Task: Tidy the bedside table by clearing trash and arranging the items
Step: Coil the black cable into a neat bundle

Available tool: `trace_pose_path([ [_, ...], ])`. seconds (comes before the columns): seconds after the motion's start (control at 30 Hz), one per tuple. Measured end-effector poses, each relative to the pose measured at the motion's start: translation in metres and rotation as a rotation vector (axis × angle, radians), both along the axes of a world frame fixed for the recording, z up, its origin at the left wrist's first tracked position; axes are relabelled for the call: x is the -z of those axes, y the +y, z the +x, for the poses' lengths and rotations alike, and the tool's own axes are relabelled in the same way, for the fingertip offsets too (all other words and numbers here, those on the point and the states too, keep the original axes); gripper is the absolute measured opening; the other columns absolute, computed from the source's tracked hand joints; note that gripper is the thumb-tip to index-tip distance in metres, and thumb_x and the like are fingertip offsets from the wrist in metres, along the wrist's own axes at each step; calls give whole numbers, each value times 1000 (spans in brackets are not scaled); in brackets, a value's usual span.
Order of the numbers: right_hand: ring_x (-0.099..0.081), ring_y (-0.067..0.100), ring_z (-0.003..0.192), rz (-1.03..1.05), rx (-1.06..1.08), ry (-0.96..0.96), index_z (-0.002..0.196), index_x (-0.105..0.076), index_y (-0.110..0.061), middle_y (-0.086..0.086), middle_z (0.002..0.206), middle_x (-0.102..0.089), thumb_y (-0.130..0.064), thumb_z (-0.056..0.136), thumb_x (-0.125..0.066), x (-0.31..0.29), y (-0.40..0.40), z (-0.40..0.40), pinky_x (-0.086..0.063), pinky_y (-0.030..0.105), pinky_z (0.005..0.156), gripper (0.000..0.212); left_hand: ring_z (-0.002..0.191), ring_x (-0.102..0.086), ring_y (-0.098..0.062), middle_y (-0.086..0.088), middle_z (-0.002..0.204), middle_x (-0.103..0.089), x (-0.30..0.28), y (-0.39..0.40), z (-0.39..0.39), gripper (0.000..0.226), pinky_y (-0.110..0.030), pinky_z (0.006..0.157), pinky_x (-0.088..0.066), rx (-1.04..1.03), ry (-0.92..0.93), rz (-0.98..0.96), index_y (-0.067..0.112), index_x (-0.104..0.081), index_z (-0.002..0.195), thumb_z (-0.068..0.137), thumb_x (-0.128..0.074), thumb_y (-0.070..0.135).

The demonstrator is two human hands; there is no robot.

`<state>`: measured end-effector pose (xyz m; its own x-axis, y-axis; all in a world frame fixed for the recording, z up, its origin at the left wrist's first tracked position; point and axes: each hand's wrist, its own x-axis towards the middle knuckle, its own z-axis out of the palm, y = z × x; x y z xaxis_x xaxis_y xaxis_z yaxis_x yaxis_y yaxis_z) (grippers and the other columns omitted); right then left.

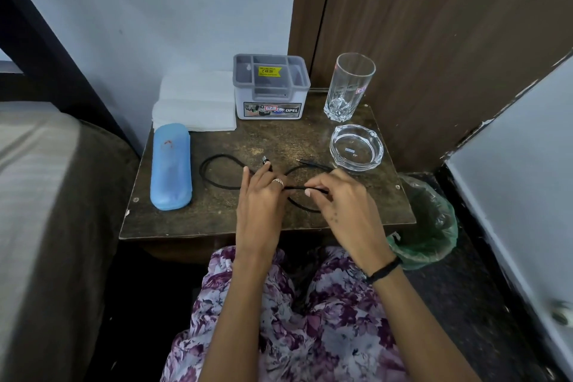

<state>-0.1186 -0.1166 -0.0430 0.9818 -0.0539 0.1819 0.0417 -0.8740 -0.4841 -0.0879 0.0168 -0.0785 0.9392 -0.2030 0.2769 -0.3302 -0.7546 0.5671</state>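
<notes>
Both hands' grip pinching black cable (pixel 217 178), left hand (pixel 260 195), right hand (pixel 344 205), cable's middle hidden beneath fingers

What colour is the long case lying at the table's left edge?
Light blue; the case shows clearly in the head view.

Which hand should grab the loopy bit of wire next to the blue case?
Probably the left hand: it holds the black cable right beside that loop, while the right hand pinches it farther off, nearer the ashtray.
</notes>
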Motion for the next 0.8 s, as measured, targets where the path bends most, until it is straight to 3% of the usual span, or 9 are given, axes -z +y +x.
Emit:
trace_pose_path([
  [0.23,-58,9,76,-118,34,68,96,-67,-19,-7,94,-59,-26,88,-63,1,-25,6,-43,21,63,12,130,-43,-20,-8,114,-65,1,2,3,18,-34,118,-10,-119,44,-187,7,-66,103,92,-52,11],
  [0.3,-60,10,79,20,71,40,96,-70,-16,-3,95,-62,-21,87,-65,-2,-34,10,-48,19,67,12,130,-42,-22,-8,115,-63,1,3,4,16,-39,118,-14,-155,39,-239,7,-64,102,91,-53,11],
  [0.37,-63,7,77,246,106,-33,92,-72,-15,-3,90,-66,-18,84,-68,-12,-35,16,-48,9,70,10,127,-41,-21,-8,119,-58,-1,0,2,19,-46,111,-30,-211,1,-261,8,-61,107,89,-58,13],
  [0.43,-62,0,70,381,119,-87,88,-74,-14,-7,81,-69,-20,82,-70,-21,-30,20,-47,7,68,9,111,-43,-15,-6,113,-53,-9,-4,-1,22,-38,92,-44,-305,-68,-288,11,-57,105,86,-62,20],
  [0.53,-61,-3,55,559,118,-90,84,-72,-18,-13,67,-66,-19,82,-71,-34,-22,23,-51,10,58,3,91,-39,-3,7,96,-49,-22,-11,-9,16,-19,73,-37,-254,-121,-389,17,-58,97,88,-54,30],
  [0.67,-60,1,50,826,80,-62,92,-66,-12,-5,61,-69,-14,83,-69,-49,-16,25,-51,15,51,10,95,-57,-1,12,100,-63,-40,-27,-20,20,-13,77,-44,-14,125,-632,23,-62,104,91,-50,32],
  [0.8,-60,5,49,1003,72,-101,92,-58,-8,0,60,-67,-7,84,-68,-61,-13,30,-50,17,50,13,78,-62,2,10,82,-68,-55,-29,-22,13,-13,71,-45,88,249,-714,22,-65,91,92,-52,23],
])
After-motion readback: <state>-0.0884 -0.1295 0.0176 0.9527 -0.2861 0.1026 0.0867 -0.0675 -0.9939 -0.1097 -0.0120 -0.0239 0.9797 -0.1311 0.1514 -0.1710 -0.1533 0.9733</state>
